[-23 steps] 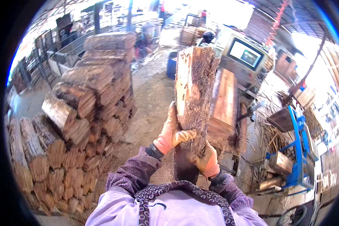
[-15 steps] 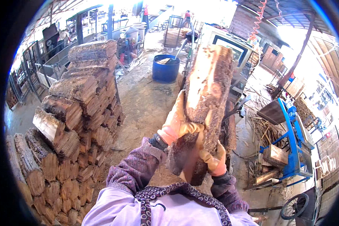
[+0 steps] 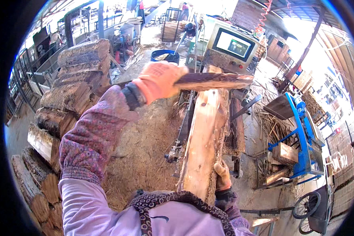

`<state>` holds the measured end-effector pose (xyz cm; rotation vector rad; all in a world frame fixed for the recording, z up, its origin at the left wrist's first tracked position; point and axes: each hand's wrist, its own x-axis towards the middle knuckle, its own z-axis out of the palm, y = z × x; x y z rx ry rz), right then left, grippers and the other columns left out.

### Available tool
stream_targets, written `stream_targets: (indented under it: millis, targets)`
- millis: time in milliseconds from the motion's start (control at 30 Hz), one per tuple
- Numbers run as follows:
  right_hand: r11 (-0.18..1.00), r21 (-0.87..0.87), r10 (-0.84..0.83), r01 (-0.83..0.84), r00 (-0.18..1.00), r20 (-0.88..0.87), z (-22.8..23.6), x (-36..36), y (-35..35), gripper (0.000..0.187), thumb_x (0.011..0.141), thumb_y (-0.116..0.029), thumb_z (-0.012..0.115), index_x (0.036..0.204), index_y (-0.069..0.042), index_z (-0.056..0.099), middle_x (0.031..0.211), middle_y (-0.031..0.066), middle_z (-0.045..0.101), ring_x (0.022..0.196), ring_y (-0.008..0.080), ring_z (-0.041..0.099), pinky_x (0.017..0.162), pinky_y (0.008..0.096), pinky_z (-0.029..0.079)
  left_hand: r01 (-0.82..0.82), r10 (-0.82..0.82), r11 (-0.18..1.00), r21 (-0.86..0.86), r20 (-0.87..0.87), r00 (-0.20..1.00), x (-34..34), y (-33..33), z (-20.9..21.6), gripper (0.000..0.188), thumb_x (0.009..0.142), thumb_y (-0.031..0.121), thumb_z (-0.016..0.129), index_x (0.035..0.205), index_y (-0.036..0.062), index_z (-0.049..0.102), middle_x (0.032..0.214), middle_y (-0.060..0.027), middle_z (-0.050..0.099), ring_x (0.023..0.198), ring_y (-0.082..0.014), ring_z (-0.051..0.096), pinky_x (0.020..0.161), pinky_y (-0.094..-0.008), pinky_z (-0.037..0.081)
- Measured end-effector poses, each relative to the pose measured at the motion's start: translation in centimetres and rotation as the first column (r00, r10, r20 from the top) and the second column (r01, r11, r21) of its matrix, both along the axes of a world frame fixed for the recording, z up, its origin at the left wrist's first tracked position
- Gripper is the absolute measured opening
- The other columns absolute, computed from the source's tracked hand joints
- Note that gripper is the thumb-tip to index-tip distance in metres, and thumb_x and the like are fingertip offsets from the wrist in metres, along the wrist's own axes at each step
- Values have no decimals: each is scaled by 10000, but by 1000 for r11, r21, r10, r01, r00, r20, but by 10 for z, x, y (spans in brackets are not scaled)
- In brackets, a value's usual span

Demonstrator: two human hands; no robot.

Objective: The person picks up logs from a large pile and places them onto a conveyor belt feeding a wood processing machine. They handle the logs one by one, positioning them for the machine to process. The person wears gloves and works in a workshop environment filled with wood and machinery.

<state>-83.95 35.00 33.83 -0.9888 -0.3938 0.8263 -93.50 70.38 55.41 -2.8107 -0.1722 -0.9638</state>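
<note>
My left hand [image 3: 159,80], in an orange and tan glove, is closed on the left end of a dark-barked wood slab [image 3: 220,81]. The slab lies crosswise over the far part of a long timber [image 3: 204,137] with a pale, flat-cut top. My right hand [image 3: 223,176], also gloved, grips the timber's right side close to my body; its fingertips are partly hidden. The timber points away from me toward a machine with a screen [image 3: 232,44].
Stacked split logs [image 3: 80,94] rise at the left. A blue drum [image 3: 165,55] stands beyond my left hand. On the right are a blue metal frame [image 3: 301,137] with wood blocks, scrap strips [image 3: 269,129] and a wheel [image 3: 306,204]. People are in the far background.
The wood held up in both hands is now lower, its pale cut face upward. My left hand has moved up and left onto a separate slab; my right hand is lower.
</note>
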Motion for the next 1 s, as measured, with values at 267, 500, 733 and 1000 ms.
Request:
stream_targets:
  millis: [267, 500, 733, 1000]
  targets:
    - [971, -51, -210, 235, 931, 300, 27, 42, 14, 450, 900, -203, 679, 1297, -11, 591, 1115, 32, 666, 929, 170, 637, 845, 294, 532, -66, 159, 932, -357, 235, 959, -90, 63, -85, 533, 756, 449, 841, 1068, 41, 698, 921, -177, 708, 854, -388, 691, 745, -441, 545]
    - [933, -222, -39, 282, 693, 719, 143, 182, 119, 522, 899, -295, 655, 1345, -36, 581, 1203, 116, 655, 1062, 264, 620, 937, 357, 504, 52, 170, 589, -806, 186, 968, -177, 61, -178, 548, 808, 408, 881, 1089, -29, 707, 980, -32, 741, 885, -127, 668, 789, -322, 542]
    - [332, -493, 591, 804, 230, 774, 94, 253, 228, 597, 898, -388, 632, 1394, -62, 570, 1291, 200, 644, 1196, 358, 603, 1029, 420, 476, 214, 69, 286, -934, 243, 968, -188, 32, -192, 512, 758, 312, 916, 1112, -1, 717, 999, -59, 755, 903, -149, 688, 818, -329, 547]
    - [973, -35, 169, 229, -598, 784, 204, 21, 168, 757, 767, -399, 796, 1403, -53, 574, 1418, 198, 567, 1322, 388, 530, 1104, 437, 437, 35, -149, 902, -429, -236, 960, -151, 33, -132, 321, 747, 284, 787, 1010, 123, 696, 888, -83, 698, 840, -306, 692, 724, -440, 541]
